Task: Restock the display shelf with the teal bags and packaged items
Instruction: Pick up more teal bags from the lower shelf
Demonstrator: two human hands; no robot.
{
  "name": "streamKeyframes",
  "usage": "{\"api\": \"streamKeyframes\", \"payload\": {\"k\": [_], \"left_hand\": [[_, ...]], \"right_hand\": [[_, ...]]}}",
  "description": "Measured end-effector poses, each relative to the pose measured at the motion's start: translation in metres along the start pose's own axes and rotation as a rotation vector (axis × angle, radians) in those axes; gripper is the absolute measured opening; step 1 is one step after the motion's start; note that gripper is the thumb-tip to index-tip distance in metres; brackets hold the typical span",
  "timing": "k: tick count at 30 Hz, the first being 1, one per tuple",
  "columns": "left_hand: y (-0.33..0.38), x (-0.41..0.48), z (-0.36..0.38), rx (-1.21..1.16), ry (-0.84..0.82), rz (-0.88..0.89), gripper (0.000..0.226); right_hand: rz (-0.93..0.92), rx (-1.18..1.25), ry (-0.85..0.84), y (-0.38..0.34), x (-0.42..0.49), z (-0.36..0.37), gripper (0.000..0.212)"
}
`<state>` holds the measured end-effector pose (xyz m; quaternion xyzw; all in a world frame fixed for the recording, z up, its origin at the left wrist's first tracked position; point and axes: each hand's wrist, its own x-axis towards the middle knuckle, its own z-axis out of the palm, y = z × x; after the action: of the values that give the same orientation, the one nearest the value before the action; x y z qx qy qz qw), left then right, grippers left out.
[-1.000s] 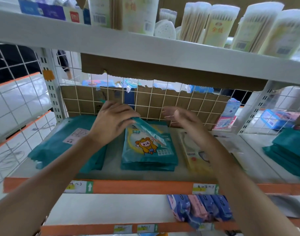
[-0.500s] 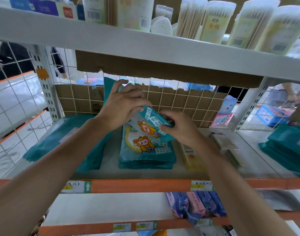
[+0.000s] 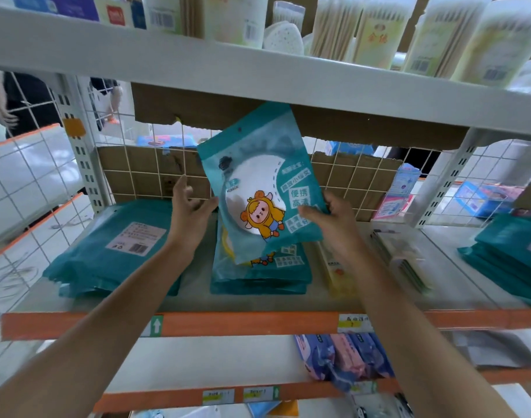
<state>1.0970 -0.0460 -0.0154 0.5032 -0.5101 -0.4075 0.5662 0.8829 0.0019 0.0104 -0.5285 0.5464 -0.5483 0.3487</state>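
Note:
A teal bag (image 3: 259, 188) with a cartoon figure and a round white window stands upright above the middle stack of the same teal bags (image 3: 259, 273). My right hand (image 3: 330, 220) grips its lower right edge, thumb over the front. My left hand (image 3: 190, 211) is at the bag's left edge with fingers spread, the thumb touching the edge. A second stack of teal bags (image 3: 113, 251) lies face down on the left of the display shelf (image 3: 198, 298). More teal bags (image 3: 508, 251) lie at the right.
Pale yellow flat packs (image 3: 336, 273) lie right of the middle stack, with other flat packs (image 3: 406, 260) beside them. A wire grid backed by cardboard (image 3: 143, 170) closes the shelf's rear. The upper shelf (image 3: 258, 73) carries tall tubs. Blue and pink packs (image 3: 345, 357) sit on the lower shelf.
The bag was lifted off the middle stack and turned upright, face toward me. My right hand took hold of its lower right edge. My left hand let go and slid to the left edge.

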Motion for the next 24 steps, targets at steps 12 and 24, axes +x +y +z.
{"api": "streamKeyframes", "payload": {"k": [12, 24], "left_hand": [[-0.029, 0.013, 0.001, -0.272, -0.17, -0.357, 0.051], [-0.048, 0.023, 0.015, -0.15, -0.222, -0.385, 0.046]], "right_hand": [[0.233, 0.047, -0.073, 0.055, -0.015, 0.0, 0.019], [0.135, -0.193, -0.006, 0.1, -0.01, 0.003, 0.01]]}}
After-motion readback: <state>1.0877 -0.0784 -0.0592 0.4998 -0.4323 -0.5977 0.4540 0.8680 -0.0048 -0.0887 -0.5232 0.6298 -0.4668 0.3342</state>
